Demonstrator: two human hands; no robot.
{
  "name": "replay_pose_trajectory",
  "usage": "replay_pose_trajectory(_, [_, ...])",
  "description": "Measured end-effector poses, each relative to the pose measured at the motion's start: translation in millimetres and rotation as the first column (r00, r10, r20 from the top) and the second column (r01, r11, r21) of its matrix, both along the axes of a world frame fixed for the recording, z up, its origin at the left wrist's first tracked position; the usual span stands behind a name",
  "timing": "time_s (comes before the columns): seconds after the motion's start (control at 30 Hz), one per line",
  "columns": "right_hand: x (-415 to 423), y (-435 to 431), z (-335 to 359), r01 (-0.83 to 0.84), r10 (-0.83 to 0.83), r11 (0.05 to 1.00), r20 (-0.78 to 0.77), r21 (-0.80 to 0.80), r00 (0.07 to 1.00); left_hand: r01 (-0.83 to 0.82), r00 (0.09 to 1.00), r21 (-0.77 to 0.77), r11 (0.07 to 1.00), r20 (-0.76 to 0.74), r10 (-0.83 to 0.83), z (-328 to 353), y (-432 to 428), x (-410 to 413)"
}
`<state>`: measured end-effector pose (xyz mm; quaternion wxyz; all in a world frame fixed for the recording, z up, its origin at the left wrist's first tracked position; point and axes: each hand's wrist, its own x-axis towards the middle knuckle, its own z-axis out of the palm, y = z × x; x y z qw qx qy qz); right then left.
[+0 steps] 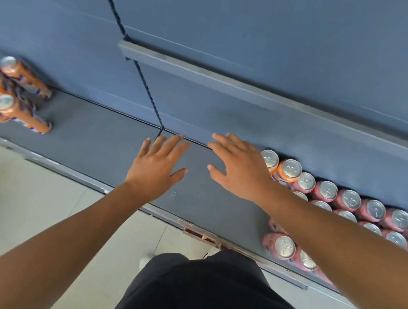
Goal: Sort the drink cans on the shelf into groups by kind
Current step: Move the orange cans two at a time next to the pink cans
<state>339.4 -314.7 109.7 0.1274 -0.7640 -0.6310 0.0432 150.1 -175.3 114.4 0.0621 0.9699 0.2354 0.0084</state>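
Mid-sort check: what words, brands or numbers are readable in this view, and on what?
No text can be read.
Orange cans, left: purple and white label print, too blurred to read.
Pink cans, right: label print too blurred to read.
Shelf-edge tag: reddish, too small and blurred to read.

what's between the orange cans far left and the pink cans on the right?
Head view: bare grey shelf under the open left hand and right hand, then two orange cans against the pink cans.
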Motion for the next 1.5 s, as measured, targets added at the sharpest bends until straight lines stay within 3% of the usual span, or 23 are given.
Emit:
replay_pose_trajectory(0.33, [-156.4,113.2,25.2,-0.164,0.164,0.986,0.027,0.001,0.986,-0.223,0.975,0.051,0.973,0.026,0.222,17.0,70.3,-182.1])
replay_pose_trajectory(0.77, [-364.5,256.5,38.0,-0.304,0.302,0.951,-0.048,-0.058,0.952,-0.498,0.867,0.091,0.862,0.021,0.499,33.8,149.4,-408.0])
replay_pose_trajectory(1.07, [-410.5,346.6,26.3,-0.346,0.339,0.937,-0.112,-0.044,0.934,-0.630,0.775,0.028,0.776,-0.043,0.630,20.4,198.9,-466.3])
replay_pose_trajectory(1.3, [-427.0,455.2,8.8,-0.319,0.313,0.948,-0.175,-0.006,0.933,-0.672,0.737,0.025,0.740,-0.066,0.672,15.0,294.7,-484.0])
replay_pose_trajectory(1.5, [-421.9,532.6,0.2,-0.272,0.259,0.962,-0.216,-0.035,0.942,-0.640,0.765,0.008,0.769,-0.096,0.637,19.9,390.1,-481.5])
